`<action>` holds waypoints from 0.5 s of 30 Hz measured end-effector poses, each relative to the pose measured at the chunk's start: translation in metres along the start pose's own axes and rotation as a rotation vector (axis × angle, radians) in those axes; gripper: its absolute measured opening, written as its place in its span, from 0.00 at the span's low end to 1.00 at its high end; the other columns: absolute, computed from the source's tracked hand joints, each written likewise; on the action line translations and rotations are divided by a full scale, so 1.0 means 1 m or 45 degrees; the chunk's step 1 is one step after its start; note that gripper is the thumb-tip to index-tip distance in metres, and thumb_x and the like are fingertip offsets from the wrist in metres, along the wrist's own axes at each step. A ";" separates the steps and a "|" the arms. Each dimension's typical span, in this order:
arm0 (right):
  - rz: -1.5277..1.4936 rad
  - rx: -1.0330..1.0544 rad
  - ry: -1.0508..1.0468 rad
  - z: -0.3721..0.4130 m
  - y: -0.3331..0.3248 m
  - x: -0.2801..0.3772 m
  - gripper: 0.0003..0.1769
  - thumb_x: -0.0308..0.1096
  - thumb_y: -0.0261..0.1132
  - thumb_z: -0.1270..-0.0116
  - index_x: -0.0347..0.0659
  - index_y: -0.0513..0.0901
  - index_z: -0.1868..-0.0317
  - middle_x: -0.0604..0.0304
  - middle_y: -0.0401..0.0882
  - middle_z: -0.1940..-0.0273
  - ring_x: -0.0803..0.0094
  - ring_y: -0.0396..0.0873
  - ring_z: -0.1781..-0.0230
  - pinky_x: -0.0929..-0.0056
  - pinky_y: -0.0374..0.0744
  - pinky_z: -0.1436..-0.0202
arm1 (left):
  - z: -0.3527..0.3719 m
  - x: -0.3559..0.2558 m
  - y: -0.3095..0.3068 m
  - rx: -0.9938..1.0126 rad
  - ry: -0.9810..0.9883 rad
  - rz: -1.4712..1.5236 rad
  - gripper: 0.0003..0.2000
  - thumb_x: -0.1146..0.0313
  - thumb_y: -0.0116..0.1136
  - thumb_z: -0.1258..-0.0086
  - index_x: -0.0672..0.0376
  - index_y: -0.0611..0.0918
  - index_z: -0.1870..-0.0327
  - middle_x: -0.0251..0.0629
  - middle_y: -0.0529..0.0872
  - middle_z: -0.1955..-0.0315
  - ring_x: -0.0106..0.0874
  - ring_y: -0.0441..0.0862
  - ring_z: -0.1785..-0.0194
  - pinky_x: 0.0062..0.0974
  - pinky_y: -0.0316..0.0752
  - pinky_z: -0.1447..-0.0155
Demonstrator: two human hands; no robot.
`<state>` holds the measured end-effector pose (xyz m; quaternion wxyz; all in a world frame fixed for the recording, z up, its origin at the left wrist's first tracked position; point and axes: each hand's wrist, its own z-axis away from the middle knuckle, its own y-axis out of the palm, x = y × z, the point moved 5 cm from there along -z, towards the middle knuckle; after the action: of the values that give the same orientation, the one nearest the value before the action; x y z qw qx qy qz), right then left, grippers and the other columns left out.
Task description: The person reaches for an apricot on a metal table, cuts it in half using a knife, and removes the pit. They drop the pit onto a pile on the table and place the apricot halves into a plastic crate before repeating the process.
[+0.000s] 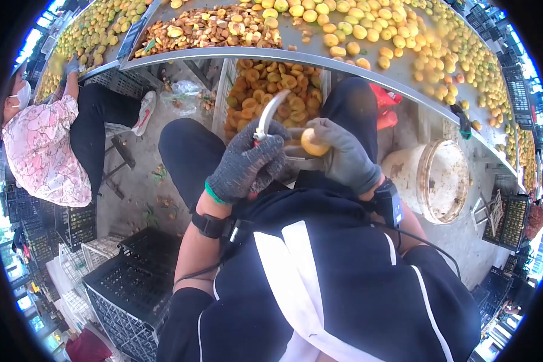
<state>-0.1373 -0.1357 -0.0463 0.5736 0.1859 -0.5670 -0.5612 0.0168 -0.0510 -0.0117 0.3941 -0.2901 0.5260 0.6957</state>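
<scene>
My left hand (245, 161), in a dark knitted glove with a green cuff, is closed around the handle of a curved knife (271, 113). The knife's pale blade points up and slightly right. My right hand (351, 155), in a grey glove, pinches a whole-looking orange apricot (314, 142) between thumb and fingers. The apricot is just right of my left hand, apart from the blade. Beyond both hands, between my knees, a light crate (221, 99) holds many halved apricots (253, 96).
A metal-edged table (368, 71) crosses in front, bearing whole apricots (356, 27) and a brown pile of pieces (208, 29). A stained white bucket (431, 181) stands right. Black crates (130, 289) sit lower left. Another person (48, 145) sits at the left.
</scene>
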 end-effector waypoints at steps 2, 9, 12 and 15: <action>-0.164 0.096 0.086 -0.001 -0.009 -0.013 0.17 0.33 0.54 0.25 0.34 0.68 0.41 0.41 0.73 0.40 0.46 0.77 0.40 0.54 0.85 0.46 | -0.003 -0.008 0.000 0.057 0.132 0.036 0.14 0.63 0.55 0.24 0.65 0.75 0.47 0.33 0.75 0.83 0.20 0.62 0.91 0.15 0.57 0.87; 0.033 0.038 0.458 0.012 0.040 -0.046 0.20 0.41 0.52 0.23 0.34 0.73 0.42 0.43 0.79 0.48 0.54 0.83 0.50 0.69 0.86 0.62 | -0.020 -0.013 0.006 0.272 0.374 0.476 0.13 0.65 0.53 0.23 0.63 0.74 0.45 0.33 0.75 0.81 0.18 0.62 0.90 0.15 0.57 0.87; 0.248 0.121 0.529 0.014 0.049 -0.050 0.19 0.42 0.53 0.23 0.35 0.75 0.44 0.49 0.81 0.53 0.60 0.84 0.54 0.74 0.84 0.67 | -0.026 -0.006 0.006 0.329 0.391 0.662 0.13 0.65 0.50 0.22 0.64 0.73 0.44 0.34 0.74 0.82 0.19 0.62 0.91 0.16 0.59 0.87; 0.561 0.151 0.467 0.013 0.048 -0.049 0.17 0.41 0.55 0.24 0.36 0.76 0.45 0.55 0.81 0.58 0.65 0.84 0.60 0.77 0.81 0.70 | -0.024 -0.009 0.012 0.410 0.408 0.783 0.13 0.64 0.50 0.22 0.63 0.74 0.45 0.34 0.76 0.80 0.20 0.66 0.89 0.17 0.64 0.85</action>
<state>-0.1142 -0.0741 -0.0237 0.7627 0.1899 -0.5124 -0.3459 0.0111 -0.0779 -0.0047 0.1204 -0.1581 0.7459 0.6357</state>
